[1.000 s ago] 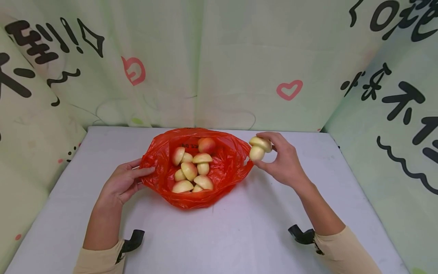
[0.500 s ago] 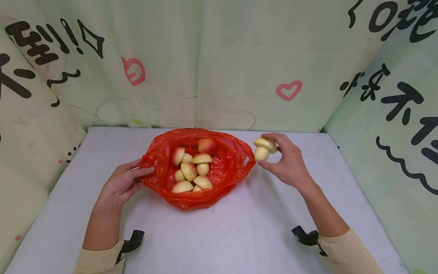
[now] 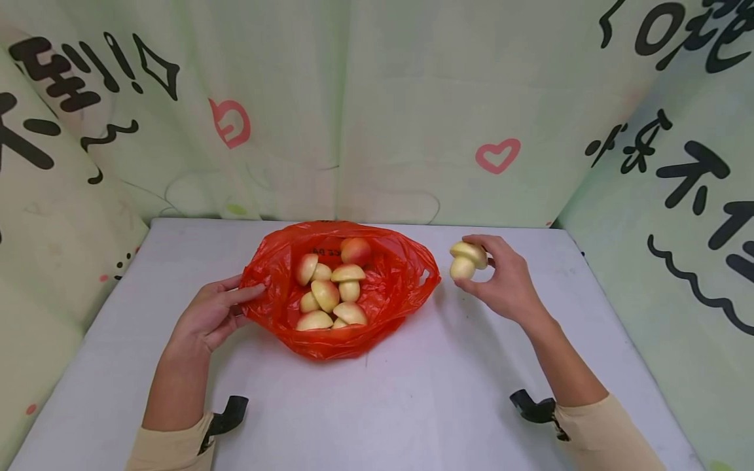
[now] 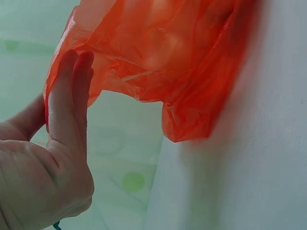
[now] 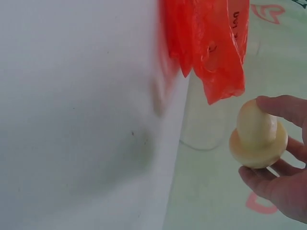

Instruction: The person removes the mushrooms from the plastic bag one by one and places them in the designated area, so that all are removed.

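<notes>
The curtain (image 3: 406,78) bears pink hearts (image 3: 497,170), black characters (image 3: 694,171); red bag (image 3: 385,288), illegible print (image 3: 326,251).

- One crinkled red plastic bag (image 3: 383,327) is seen.
- Six pale-yellow mushroom-shaped pieces (image 3: 325,294) are counted, five bagged, one held.
- One rounded red-and-yellow piece (image 3: 355,250) is seen.
- Two bare hands (image 3: 207,315) (image 3: 506,282) are shown.
- Two curved black wrist mounts (image 3: 230,415) (image 3: 533,408) are shown.

left forearm (image 3: 179,386): extended forward | left hand (image 3: 215,313): fingers (image 4: 64,105) nearly straight, thumb (image 3: 252,293) opposed, pinching | right forearm (image 3: 565,360): forward, angled inward | right hand (image 3: 503,278): bent fingers opposing thumb, pinch grip | hands well apart
</notes>
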Demonstrator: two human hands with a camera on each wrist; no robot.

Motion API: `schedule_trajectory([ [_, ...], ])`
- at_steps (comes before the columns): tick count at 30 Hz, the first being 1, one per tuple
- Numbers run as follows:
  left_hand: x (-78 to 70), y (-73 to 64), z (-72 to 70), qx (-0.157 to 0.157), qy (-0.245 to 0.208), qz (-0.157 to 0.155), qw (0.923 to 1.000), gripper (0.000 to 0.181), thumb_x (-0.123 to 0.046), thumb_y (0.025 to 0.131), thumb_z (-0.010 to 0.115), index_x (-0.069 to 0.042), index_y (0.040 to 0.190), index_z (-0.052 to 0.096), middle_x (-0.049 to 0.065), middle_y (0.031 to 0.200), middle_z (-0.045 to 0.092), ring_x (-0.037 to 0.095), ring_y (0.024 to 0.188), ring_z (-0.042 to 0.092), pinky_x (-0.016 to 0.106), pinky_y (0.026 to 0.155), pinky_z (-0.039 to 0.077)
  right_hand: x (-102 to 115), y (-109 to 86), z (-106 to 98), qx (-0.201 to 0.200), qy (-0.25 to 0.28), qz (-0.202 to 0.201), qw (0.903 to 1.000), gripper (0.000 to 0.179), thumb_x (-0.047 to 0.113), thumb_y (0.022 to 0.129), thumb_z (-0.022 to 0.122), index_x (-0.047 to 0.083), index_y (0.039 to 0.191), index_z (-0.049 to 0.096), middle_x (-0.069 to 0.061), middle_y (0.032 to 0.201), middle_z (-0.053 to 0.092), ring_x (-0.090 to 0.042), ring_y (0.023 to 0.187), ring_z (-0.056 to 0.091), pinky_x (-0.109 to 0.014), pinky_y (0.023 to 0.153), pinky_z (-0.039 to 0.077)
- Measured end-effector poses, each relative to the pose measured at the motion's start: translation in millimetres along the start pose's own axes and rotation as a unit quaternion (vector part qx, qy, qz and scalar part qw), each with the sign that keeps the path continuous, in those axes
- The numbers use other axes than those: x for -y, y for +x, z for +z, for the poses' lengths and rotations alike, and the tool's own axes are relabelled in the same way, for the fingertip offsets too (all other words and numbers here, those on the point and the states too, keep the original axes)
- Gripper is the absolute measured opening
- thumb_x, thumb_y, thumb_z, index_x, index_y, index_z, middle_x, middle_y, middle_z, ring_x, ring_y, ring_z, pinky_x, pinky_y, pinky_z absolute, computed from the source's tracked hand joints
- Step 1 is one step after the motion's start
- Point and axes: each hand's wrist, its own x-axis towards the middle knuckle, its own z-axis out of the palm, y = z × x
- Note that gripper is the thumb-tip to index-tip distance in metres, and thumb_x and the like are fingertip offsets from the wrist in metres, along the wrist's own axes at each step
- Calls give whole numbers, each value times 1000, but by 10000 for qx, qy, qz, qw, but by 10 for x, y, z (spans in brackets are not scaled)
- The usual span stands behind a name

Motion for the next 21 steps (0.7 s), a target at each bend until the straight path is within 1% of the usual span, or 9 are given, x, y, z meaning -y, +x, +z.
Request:
schedule_trajectory([
  [5, 5, 1, -6, 43, -82, -2, 10000, 77, -28, 96, 77, -9, 161, 38, -9, 116, 69, 10, 101, 73, 28, 89, 62, -100, -5, 18, 107, -78, 252, 9996, 70, 10, 82, 88, 6, 143, 55, -17, 138, 57, -35, 123, 55, -60, 99, 54],
  [13, 15, 11, -34, 292, -463, -79, 9985, 73, -30, 98, 74, -9, 159, 40, -9, 113, 74, 11, 100, 74, 28, 89, 62, -199, -1, 62, 343, -81, 500, 9981, 69, 11, 83, 88, 7, 143, 54, -18, 141, 56, -37, 126, 54, -61, 101, 53],
  [21, 20, 28, -57, 238, -776, -214, 9965, 67, -33, 96, 76, -14, 152, 45, -8, 115, 73, 11, 102, 74, 29, 91, 62, -226, -11, 99, 561, -133, 651, 9962, 68, 9, 84, 87, 7, 143, 54, -17, 141, 56, -36, 127, 53, -60, 104, 52],
])
